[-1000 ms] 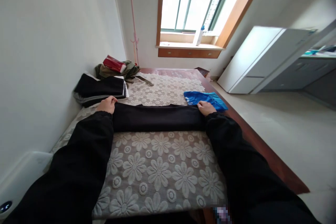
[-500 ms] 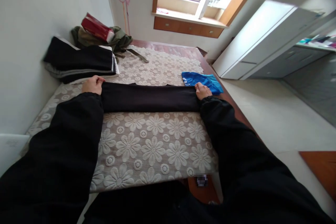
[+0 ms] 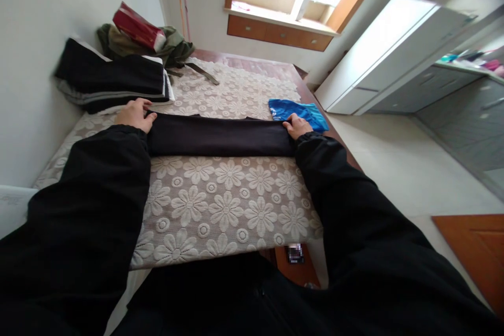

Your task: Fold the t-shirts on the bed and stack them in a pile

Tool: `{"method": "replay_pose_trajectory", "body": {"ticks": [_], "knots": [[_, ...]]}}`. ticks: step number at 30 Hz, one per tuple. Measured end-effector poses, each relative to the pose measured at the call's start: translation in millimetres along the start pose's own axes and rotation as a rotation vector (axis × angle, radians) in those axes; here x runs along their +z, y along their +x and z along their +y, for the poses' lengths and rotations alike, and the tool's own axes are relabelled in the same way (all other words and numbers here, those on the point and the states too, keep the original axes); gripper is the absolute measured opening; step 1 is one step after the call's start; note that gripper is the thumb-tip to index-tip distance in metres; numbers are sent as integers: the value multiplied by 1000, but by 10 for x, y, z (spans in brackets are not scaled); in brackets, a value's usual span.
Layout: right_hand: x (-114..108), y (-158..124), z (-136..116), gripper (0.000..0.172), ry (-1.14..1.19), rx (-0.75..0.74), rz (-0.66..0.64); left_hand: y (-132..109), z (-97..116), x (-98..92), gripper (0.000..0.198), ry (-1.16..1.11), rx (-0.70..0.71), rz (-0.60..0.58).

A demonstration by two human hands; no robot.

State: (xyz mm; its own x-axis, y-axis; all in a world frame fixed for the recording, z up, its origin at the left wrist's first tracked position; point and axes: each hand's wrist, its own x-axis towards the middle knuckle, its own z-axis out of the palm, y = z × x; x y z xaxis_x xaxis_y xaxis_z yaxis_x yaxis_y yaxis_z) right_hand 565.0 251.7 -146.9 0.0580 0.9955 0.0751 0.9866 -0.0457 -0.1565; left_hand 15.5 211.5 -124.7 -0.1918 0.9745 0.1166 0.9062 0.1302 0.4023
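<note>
A black garment, folded into a long flat strip, lies crosswise on the lace tablecloth. At its upper left corner is my left hand, thumb and fingers apart, the thumb resting on the cloth's edge. My right hand closes thumb and fingers on the upper right corner. Just beyond that hand lies a blue printed cloth or bag, partly covered by it. A stack of folded dark clothes sits past my left hand, close to the wall.
Behind the stack are an olive-green bag with a strap and a red packet on top. A white wall borders the left side. Beyond the table's right edge are floor and a white fridge-like cabinet. A pink coat stand stands at the back.
My left hand has loosened from a pinch, its thumb and fingers now spread. The right hand stays at its corner. The whole view has shifted slightly, with the garment still flat.
</note>
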Motion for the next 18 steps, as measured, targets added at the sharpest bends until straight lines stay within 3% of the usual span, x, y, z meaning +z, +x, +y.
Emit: {"method": "replay_pose_trajectory", "body": {"ticks": [4, 7, 10, 14, 18], "knots": [[-82, -216, -349, 51, -28, -228, 116, -237, 392, 65, 58, 153, 283, -68], [13, -401, -817, 51, 48, -483, 23, -507, 822, 267, 64, 195, 456, -158], [217, -537, -1300, 57, 81, -604, -74, -715, 1139, 538, 66, 209, 512, -215], [470, -602, -1642, 67, 67, -623, -108, -795, 1224, 802, 71, 217, 515, -247], [588, -610, -1651, 71, 71, -615, -141, -796, 1162, 879, 73, 229, 518, -242]]}}
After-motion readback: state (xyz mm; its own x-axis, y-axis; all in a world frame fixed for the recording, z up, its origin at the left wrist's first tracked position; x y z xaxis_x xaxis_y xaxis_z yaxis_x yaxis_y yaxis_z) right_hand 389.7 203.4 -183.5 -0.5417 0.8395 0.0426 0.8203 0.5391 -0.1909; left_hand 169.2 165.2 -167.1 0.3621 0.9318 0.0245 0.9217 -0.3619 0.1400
